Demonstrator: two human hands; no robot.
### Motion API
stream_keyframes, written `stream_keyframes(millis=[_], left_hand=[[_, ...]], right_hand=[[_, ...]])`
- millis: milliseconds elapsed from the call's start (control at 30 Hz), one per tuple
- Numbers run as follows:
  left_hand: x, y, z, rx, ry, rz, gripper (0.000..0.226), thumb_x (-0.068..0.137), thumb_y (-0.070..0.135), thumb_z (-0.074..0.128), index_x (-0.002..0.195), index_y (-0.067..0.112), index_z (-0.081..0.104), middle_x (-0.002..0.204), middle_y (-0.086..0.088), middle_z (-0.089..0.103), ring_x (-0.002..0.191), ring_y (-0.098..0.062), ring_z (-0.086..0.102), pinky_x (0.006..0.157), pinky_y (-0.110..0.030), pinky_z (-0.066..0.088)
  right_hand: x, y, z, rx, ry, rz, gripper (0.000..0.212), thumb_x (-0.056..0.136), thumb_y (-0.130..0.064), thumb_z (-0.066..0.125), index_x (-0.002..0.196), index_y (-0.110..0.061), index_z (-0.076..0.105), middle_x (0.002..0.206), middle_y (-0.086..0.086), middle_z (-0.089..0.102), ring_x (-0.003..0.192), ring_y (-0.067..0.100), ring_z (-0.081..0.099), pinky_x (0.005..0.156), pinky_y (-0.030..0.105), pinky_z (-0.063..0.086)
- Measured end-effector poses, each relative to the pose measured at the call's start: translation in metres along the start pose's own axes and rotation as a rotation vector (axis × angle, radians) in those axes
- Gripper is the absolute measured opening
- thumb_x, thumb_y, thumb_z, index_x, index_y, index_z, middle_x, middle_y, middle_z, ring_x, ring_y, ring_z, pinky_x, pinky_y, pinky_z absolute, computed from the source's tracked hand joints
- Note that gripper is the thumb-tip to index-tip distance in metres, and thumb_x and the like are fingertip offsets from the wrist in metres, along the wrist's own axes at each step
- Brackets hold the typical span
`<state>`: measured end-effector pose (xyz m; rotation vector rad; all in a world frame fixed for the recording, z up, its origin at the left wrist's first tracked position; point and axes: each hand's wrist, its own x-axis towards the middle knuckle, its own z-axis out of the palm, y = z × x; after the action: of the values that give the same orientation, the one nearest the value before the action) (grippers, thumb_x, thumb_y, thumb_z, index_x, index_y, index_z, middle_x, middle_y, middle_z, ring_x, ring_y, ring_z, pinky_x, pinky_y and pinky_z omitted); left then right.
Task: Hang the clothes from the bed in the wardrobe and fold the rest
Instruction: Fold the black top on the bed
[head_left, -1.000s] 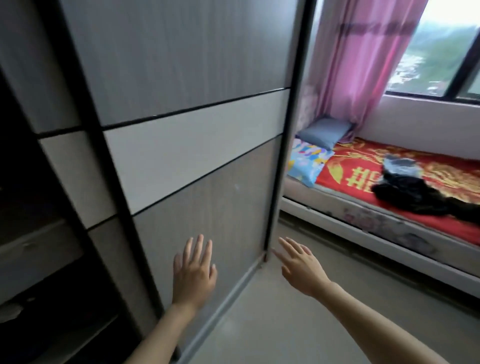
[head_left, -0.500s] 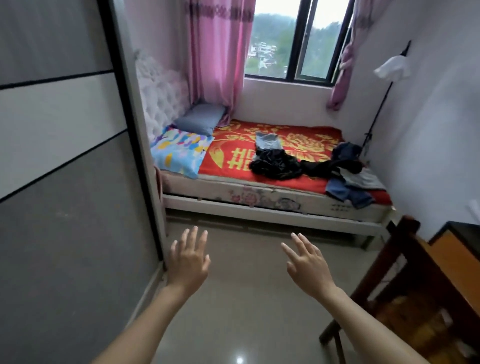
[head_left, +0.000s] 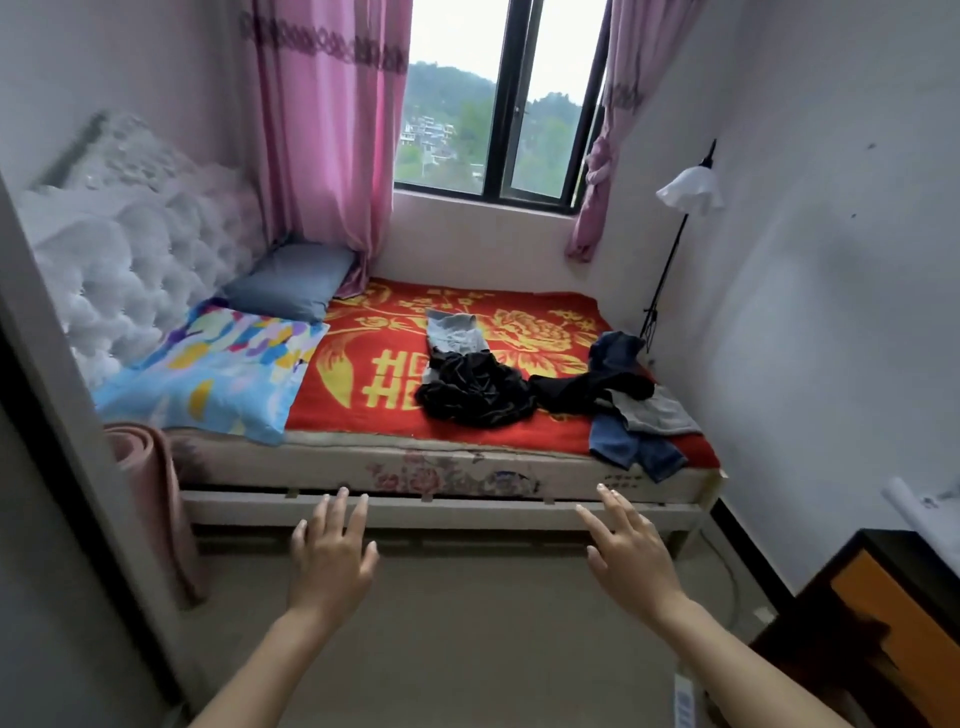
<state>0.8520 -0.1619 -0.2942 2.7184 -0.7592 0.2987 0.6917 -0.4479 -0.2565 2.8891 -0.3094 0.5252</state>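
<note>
Red bed (head_left: 358, 400): clothes (head_left: 475, 395) heaped at 1 o'clock, not hung yet.
Hands: left hand (head_left: 332, 561), right hand (head_left: 628, 556) spread, empty, ready to grab.

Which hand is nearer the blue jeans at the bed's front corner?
Right. The right hand hovers open directly in front of the blue jeans, just short of the bed. The left hand, also open, is at the same depth but well off to their left.
</note>
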Motion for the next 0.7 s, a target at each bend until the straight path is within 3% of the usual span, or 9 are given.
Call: stream_keyframes(millis=[133, 200, 267, 367, 467, 533, 600, 667, 700], left_hand=[[0.049, 0.006, 0.028, -0.02, -0.026, 0.002, 0.054, 0.053, 0.021, 0.064, 0.101, -0.003, 0.071, 0.105, -0.027, 0.066, 0.094, -0.045, 0.065, 0.069, -0.06, 0.05], [0.07, 0.009, 0.044, -0.02, -0.033, 0.004, 0.051, 0.055, 0.016, 0.077, 0.101, -0.003, 0.071, 0.105, -0.027, 0.066, 0.095, -0.045, 0.065, 0.069, -0.06, 0.05], [0.094, 0.016, 0.062, -0.035, -0.067, 0.004, 0.063, 0.042, 0.009, 0.092, 0.101, -0.003, 0.071, 0.104, -0.027, 0.066, 0.094, -0.045, 0.065, 0.068, -0.061, 0.05], [0.14, 0.03, 0.082, -0.024, -0.097, 0.007, 0.07, 0.033, 0.008, 0.095, 0.098, -0.002, 0.072, 0.102, -0.027, 0.067, 0.091, -0.044, 0.066, 0.065, -0.06, 0.051], [0.196, 0.044, 0.102, 0.017, -0.064, 0.019, 0.068, 0.039, 0.01, 0.094, 0.103, -0.002, 0.071, 0.106, -0.026, 0.066, 0.096, -0.044, 0.065, 0.07, -0.059, 0.051], [0.226, 0.05, 0.114, 0.004, -0.053, -0.029, 0.065, 0.059, 0.015, 0.087, 0.118, 0.001, 0.064, 0.123, -0.024, 0.059, 0.114, -0.042, 0.056, 0.086, -0.059, 0.046], [0.26, 0.058, 0.125, 0.04, -0.056, -0.1, 0.064, 0.086, 0.031, 0.064, 0.142, 0.011, 0.041, 0.147, -0.016, 0.036, 0.138, -0.032, 0.032, 0.107, -0.051, 0.029], [0.288, 0.063, 0.135, 0.059, -0.105, -0.148, 0.063, 0.096, 0.041, 0.042, 0.15, 0.02, 0.019, 0.157, -0.006, 0.016, 0.145, -0.022, 0.012, 0.114, -0.041, 0.017], [0.302, 0.068, 0.143, 0.055, -0.114, -0.174, 0.063, 0.096, 0.043, 0.038, 0.15, 0.022, 0.015, 0.158, -0.004, 0.013, 0.145, -0.02, 0.009, 0.114, -0.04, 0.016]], right_hand=[[0.029, 0.024, 0.034, -0.043, -0.065, 0.027, 0.066, 0.029, -0.02, 0.095, 0.092, -0.013, 0.077, 0.104, 0.021, 0.069, 0.093, 0.033, 0.069, 0.068, 0.039, 0.058], [0.044, 0.038, 0.051, -0.051, -0.094, 0.03, 0.067, 0.027, -0.021, 0.095, 0.091, -0.014, 0.077, 0.102, 0.02, 0.069, 0.091, 0.032, 0.069, 0.067, 0.038, 0.058], [0.065, 0.055, 0.068, -0.056, -0.108, 0.038, 0.067, 0.028, -0.02, 0.095, 0.092, -0.014, 0.077, 0.103, 0.02, 0.069, 0.092, 0.032, 0.069, 0.067, 0.038, 0.057], [0.108, 0.082, 0.094, -0.048, -0.098, 0.03, 0.067, 0.032, -0.018, 0.094, 0.097, -0.012, 0.075, 0.107, 0.021, 0.068, 0.095, 0.033, 0.068, 0.068, 0.04, 0.058], [0.159, 0.118, 0.12, -0.037, -0.109, 0.003, 0.07, 0.033, -0.018, 0.094, 0.1, -0.011, 0.075, 0.107, 0.02, 0.068, 0.095, 0.033, 0.068, 0.068, 0.04, 0.058], [0.191, 0.138, 0.132, -0.015, -0.126, -0.003, 0.071, 0.031, -0.019, 0.095, 0.099, -0.01, 0.075, 0.106, 0.02, 0.068, 0.093, 0.033, 0.069, 0.065, 0.039, 0.058], [0.228, 0.161, 0.144, 0.023, -0.144, -0.001, 0.071, 0.032, -0.019, 0.095, 0.099, -0.01, 0.075, 0.104, 0.021, 0.068, 0.092, 0.033, 0.069, 0.065, 0.039, 0.058], [0.263, 0.177, 0.161, 0.04, -0.149, -0.008, 0.069, 0.04, -0.018, 0.094, 0.105, -0.008, 0.072, 0.111, 0.023, 0.065, 0.098, 0.035, 0.067, 0.07, 0.041, 0.057], [0.282, 0.185, 0.172, 0.076, -0.154, -0.007, 0.067, 0.052, -0.018, 0.09, 0.115, -0.008, 0.067, 0.122, 0.026, 0.059, 0.109, 0.037, 0.061, 0.08, 0.044, 0.054]])
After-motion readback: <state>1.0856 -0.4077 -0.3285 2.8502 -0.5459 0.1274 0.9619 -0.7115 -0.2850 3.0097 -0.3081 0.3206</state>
